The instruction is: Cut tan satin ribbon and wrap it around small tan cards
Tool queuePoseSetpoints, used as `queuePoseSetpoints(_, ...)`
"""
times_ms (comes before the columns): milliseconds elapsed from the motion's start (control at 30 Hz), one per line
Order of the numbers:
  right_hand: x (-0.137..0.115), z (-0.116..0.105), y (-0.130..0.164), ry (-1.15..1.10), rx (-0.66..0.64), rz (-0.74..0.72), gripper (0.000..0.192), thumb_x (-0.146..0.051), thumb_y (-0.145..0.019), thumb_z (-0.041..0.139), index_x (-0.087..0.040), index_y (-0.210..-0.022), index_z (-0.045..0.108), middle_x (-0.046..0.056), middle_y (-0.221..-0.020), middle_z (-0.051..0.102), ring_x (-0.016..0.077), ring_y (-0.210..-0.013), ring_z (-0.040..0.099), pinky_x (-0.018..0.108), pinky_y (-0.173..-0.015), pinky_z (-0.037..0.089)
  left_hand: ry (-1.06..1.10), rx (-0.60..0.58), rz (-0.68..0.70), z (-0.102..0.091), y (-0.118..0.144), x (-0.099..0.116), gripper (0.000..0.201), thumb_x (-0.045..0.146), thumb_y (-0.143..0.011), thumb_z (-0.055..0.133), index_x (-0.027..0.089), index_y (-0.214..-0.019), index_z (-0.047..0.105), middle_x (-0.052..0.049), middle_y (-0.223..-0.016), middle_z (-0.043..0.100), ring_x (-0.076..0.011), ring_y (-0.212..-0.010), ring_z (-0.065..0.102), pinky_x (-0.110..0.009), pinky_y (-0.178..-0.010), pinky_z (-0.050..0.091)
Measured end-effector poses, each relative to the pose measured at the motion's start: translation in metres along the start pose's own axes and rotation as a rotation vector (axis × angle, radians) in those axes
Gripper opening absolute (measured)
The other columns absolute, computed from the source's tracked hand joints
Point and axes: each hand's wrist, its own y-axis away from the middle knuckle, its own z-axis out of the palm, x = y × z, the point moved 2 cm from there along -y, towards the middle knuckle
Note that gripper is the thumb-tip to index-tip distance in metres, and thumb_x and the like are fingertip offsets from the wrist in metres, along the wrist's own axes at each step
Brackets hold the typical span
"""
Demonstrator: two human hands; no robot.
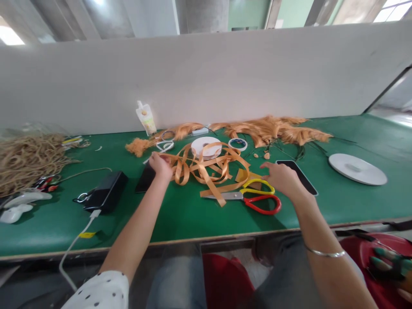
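My left hand is closed on the left side of a loose heap of orange satin ribbon, its fingers pinching a strand. My right hand hovers beside the heap with thumb and index finger apart, holding nothing that shows. Below its fingertips lie scissors with one yellow and one red handle, their blades partly under a ribbon end. A flat mustard-coloured piece rests behind the yellow handle. Within the ribbon coils sits a white spool.
Orange fibre bundles with dark stems lie along the grey partition. A tape roll, phone and white disc are rightward. Leftward are a black box with a white cable, a pouch and tangled twine.
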Motion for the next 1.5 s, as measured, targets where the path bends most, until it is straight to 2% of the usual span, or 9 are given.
queuePoseSetpoints(100,-0.002,0.001,-0.001,0.200,0.145,0.037,0.026,-0.023,-0.083,0.049,-0.018,-0.098,0.070,0.011,-0.078,0.070,0.0254,-0.074,0.064,0.029,-0.059,0.035,-0.041,-0.096,-0.046,0.005,0.006,-0.003,0.025,0.034,-0.092,0.035,0.021,-0.071,0.034,0.009,-0.045,0.041,-0.0040,-0.033,0.036,-0.015,-0.041,0.029)
queuePoseSetpoints(300,-0.016,-0.005,0.004,-0.310,0.432,-0.108,0.031,-0.033,-0.087,0.045,-0.014,-0.085,0.070,0.004,-0.056,0.061,0.0156,-0.052,0.055,0.026,-0.056,0.038,-0.253,-0.415,-0.095,0.018,0.041,-0.015,0.037,0.051,-0.082,0.051,0.018,-0.066,0.046,0.001,-0.046,0.053,-0.0069,-0.031,0.038,-0.020,-0.036,0.022)
queuePoseSetpoints(367,-0.024,-0.004,0.008,-0.512,0.406,-0.175,0.033,-0.038,-0.088,0.045,-0.015,-0.084,0.069,0.000,-0.049,0.055,0.0126,-0.046,0.049,0.025,-0.053,0.038,-0.641,-0.739,0.146,0.024,0.063,-0.019,0.043,0.055,-0.085,0.042,0.018,-0.062,0.046,0.001,-0.047,0.053,-0.0073,-0.034,0.039,-0.021,-0.039,0.026)
queuePoseSetpoints(533,-0.044,0.000,0.017,-0.938,0.308,-0.294,0.039,-0.051,-0.087,0.050,-0.017,-0.075,0.065,-0.001,-0.049,0.056,0.0111,-0.048,0.050,0.025,-0.054,0.041,-0.983,-0.996,0.416,0.024,0.119,-0.028,0.047,0.058,-0.080,0.051,0.018,-0.056,0.049,0.000,-0.048,0.051,-0.0124,-0.048,0.046,-0.026,-0.050,0.027)
queuePoseSetpoints(667,-0.062,0.008,0.024,-1.243,0.117,-0.400,0.033,-0.049,-0.086,0.056,-0.018,-0.077,0.067,0.000,-0.057,0.062,0.0126,-0.055,0.059,0.026,-0.058,0.045,-1.342,-1.005,0.611,0.024,0.146,-0.033,0.049,0.067,-0.081,0.041,0.019,-0.079,0.053,0.000,-0.058,0.056,-0.0175,-0.055,0.054,-0.026,-0.051,0.024)
queuePoseSetpoints(800,-0.072,0.011,0.031,-1.423,-0.019,-0.426,0.030,-0.048,-0.082,0.062,-0.019,-0.076,0.068,0.001,-0.060,0.065,0.0137,-0.057,0.061,0.027,-0.058,0.048,-1.471,-0.992,0.619,0.024,0.151,-0.038,0.041,0.059,-0.083,0.046,0.019,-0.081,0.054,-0.002,-0.065,0.061,-0.0201,-0.064,0.060,-0.026,-0.051,0.023)
queuePoseSetpoints(1000,-0.071,0.004,0.028,-1.600,-0.020,-0.382,0.028,-0.046,-0.078,0.067,-0.019,-0.069,0.067,-0.001,-0.051,0.062,0.0116,-0.048,0.058,0.030,-0.064,0.054,-1.382,-0.974,0.531,0.023,0.138,-0.043,0.032,0.042,-0.087,0.045,0.018,-0.075,0.063,-0.005,-0.073,0.069,-0.0206,-0.073,0.064,-0.027,-0.056,0.031)
queuePoseSetpoints(1267,-0.067,0.001,0.023,-1.818,0.009,-0.123,0.024,-0.040,-0.084,0.058,-0.024,-0.065,0.055,-0.007,-0.046,0.045,0.0104,-0.045,0.047,0.034,-0.079,0.055,-1.179,-0.969,0.495,0.022,0.145,-0.039,0.050,0.060,-0.085,0.041,0.017,-0.075,0.065,0.000,-0.053,0.056,-0.0149,-0.053,0.054,-0.026,-0.050,0.027)
queuePoseSetpoints(1500,-0.070,-0.007,0.026,-1.635,0.034,-0.060,0.035,-0.044,-0.086,0.048,-0.026,-0.059,0.037,-0.008,-0.047,0.015,0.0119,-0.040,0.018,0.032,-0.066,0.051,-1.005,-1.008,0.438,0.023,0.146,-0.045,0.027,0.044,-0.082,0.053,0.019,-0.075,0.060,0.004,-0.049,0.047,-0.0129,-0.050,0.046,-0.027,-0.053,0.029)
